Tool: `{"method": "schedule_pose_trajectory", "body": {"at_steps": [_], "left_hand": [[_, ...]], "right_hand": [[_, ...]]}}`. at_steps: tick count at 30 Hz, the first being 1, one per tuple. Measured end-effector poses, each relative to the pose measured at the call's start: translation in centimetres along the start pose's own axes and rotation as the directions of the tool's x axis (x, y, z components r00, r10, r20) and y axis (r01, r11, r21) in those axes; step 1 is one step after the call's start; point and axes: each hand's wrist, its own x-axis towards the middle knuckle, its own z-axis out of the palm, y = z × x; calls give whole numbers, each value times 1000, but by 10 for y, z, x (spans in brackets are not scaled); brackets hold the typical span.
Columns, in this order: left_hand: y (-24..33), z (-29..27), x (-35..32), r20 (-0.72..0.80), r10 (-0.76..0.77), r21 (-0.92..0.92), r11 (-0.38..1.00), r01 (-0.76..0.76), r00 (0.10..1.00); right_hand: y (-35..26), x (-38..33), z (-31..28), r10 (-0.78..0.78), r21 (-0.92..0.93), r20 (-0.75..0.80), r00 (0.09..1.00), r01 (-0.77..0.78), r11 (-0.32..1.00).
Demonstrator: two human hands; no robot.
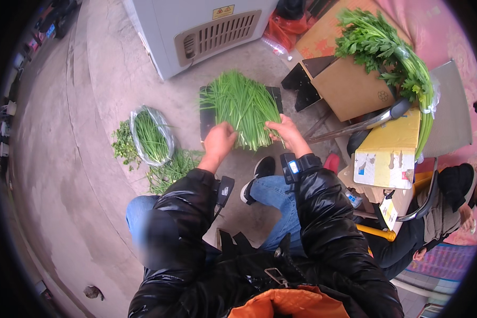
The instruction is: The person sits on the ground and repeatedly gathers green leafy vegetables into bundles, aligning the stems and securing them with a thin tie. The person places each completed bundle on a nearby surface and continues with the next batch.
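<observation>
A thick heap of green chives [244, 108] lies across a dark flat board [208, 115] in front of me, pale stalk ends toward me. My left hand [220, 142] is closed at the heap's near left edge; whatever its curled fingers hold is hidden. At the near right edge, my right hand [290, 132] pinches thin chive stalks between thumb and fingers. To the left, a clear plastic bag [169, 139] is open around more chives. Loose thin greens [177, 168] are spread on the ground beside it, and a leafy bunch of herbs [124, 144] sits at its left.
A grey-white appliance [167, 32] with a vent stands beyond the heap. At right, a large celery bunch [421, 79] lies over cardboard boxes [352, 87] and a metal-framed chair [450, 106]. Another person [434, 212] sits at far right. My shoe [264, 168] is just below the board.
</observation>
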Motion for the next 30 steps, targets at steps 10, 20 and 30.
{"method": "schedule_pose_trajectory", "body": {"at_steps": [10,20,30], "left_hand": [[6,-7,1,71,-66,-176,981,78,995],[19,-6,-2,-62,249,-61,966,-252,967],[23,-7,-13,72,362,70,928,-367,929]], "right_hand": [[-29,-9,-9,-120,178,156,980,91,980],[-57,-45,-21,-171,146,159,972,148,978],[-98,-111,-17,-482,279,100,871,440,853]]}}
